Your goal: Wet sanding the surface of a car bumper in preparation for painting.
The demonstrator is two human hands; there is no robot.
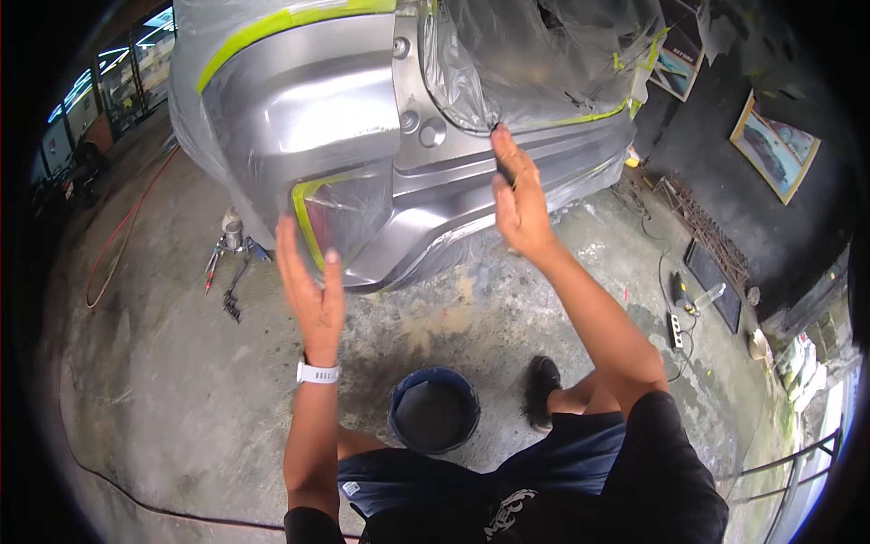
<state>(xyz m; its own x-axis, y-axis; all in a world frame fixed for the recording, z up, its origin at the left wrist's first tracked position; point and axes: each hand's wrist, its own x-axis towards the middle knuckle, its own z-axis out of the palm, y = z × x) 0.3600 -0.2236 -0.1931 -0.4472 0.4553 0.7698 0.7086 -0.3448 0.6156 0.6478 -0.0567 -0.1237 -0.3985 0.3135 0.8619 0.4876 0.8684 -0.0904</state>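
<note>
Cannot make out dim clutter (77, 170) at upper left, car (335, 122) past the top edge, shirt (580, 508) past the bottom, the dark thing (505, 170) half-hidden by the right hand (524, 201), upper centre, or contact between blurred left hand (313, 288) and car.

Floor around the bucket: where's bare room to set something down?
Free: stained concrete between bucket and masked vehicle; wider patch left of the white watch, below the metal cup. Crowded: far right, with power strip, bottle, black panel.
</note>
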